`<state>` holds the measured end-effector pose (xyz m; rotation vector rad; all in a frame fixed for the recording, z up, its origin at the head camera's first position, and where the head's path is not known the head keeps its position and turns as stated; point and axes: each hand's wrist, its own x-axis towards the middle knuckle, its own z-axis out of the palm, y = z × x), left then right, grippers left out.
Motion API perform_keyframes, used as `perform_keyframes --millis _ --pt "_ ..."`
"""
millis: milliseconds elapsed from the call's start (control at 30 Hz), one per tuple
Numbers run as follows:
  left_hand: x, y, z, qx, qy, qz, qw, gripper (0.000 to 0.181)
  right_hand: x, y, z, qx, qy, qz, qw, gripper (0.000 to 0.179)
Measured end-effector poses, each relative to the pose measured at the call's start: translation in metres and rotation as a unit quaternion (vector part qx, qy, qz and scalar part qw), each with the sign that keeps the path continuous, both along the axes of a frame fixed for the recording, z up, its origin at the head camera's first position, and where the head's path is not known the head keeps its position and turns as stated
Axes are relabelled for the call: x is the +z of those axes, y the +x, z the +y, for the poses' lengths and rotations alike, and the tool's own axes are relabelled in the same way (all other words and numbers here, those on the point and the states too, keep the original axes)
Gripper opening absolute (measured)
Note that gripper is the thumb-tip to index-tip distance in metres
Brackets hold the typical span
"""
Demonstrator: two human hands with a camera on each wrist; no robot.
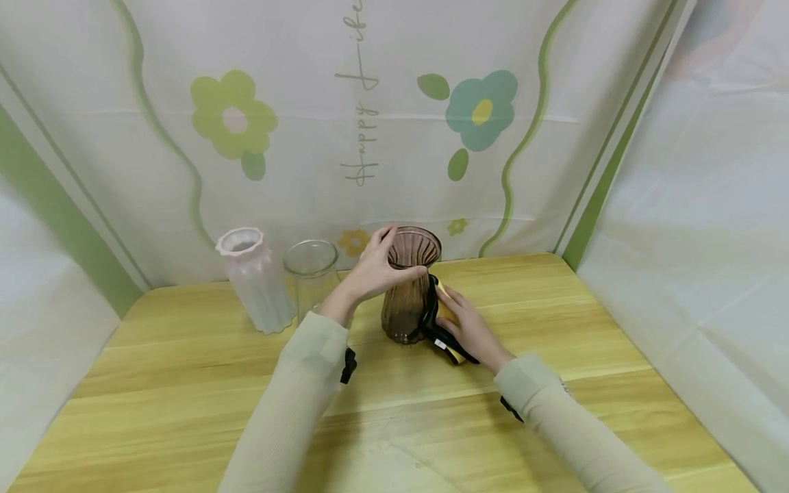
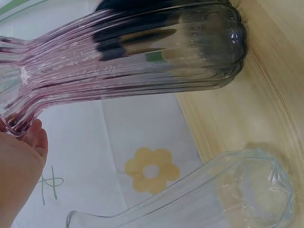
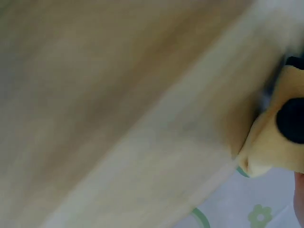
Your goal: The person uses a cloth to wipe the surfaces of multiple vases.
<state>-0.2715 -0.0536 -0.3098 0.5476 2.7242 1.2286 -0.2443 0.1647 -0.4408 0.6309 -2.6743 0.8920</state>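
Near the back edge of the wooden table (image 1: 185, 383), the purple-brown ribbed vase (image 1: 402, 308) stands upright between both hands. Left hand (image 1: 377, 272) grips its flared rim, thumb across the front; the fingertips behind are partly hidden. Right hand (image 1: 466, 327) holds a black-and-yellow item (image 1: 446, 311) against the vase's right side; its full shape and the finger wrap cannot be made out. Right wrist view: heavily blurred, item cut off by the frame edge. Clear glass vase (image 1: 311, 274): lower part obscured by the left arm. White vase (image 1: 259, 287) stands farther left.
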Motion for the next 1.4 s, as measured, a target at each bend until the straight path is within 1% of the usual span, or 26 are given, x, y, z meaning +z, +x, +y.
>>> perform_keyframes --millis 67,133,300,400,500,700,833,900,1033,1200,1400 --pt "0.0 0.0 0.0 0.001 0.004 0.002 1.0 0.102 -0.002 0.001 0.002 -0.001 0.016 -0.011 0.9998 0.064" --pt "0.001 0.001 0.001 0.005 0.007 0.006 0.9999 0.102 -0.002 0.001 0.003 0.0 0.015 -0.018 0.9997 0.063" --pt "0.004 0.003 0.001 0.015 0.004 0.022 0.9996 0.101 0.007 0.002 0.0 -0.006 -0.009 -0.016 0.9998 0.064" --pt "0.006 0.005 0.0 0.018 -0.008 0.021 0.9996 0.101 0.014 0.003 -0.004 -0.01 -0.029 -0.012 0.9995 0.065" --pt "0.007 0.005 0.0 0.018 -0.016 0.015 0.9996 0.1 0.02 0.004 -0.007 -0.013 -0.046 0.007 0.9989 0.065" --pt "0.009 0.002 -0.002 0.0 -0.007 0.003 1.0 0.098 0.036 0.002 -0.013 -0.018 -0.093 0.066 0.9934 0.063" --pt "0.007 0.002 -0.002 -0.008 -0.01 -0.01 0.9999 0.097 0.044 0.003 -0.017 -0.026 -0.122 0.087 0.9884 0.063" --pt "0.006 0.002 -0.002 -0.01 -0.01 -0.011 0.9998 0.097 0.046 0.003 -0.019 -0.029 -0.125 0.097 0.987 0.063" --pt "0.004 0.002 -0.001 -0.012 -0.004 -0.009 0.9999 0.097 0.043 0.001 -0.02 -0.024 -0.109 0.099 0.9888 0.063" --pt "0.004 0.003 -0.002 -0.013 -0.006 -0.012 0.9998 0.097 0.032 0.001 -0.017 -0.019 -0.079 0.068 0.9943 0.064" --pt "0.005 0.004 -0.004 -0.002 -0.006 -0.008 0.9999 0.1 0.016 0.001 -0.01 -0.005 -0.041 0.036 0.9985 0.063"
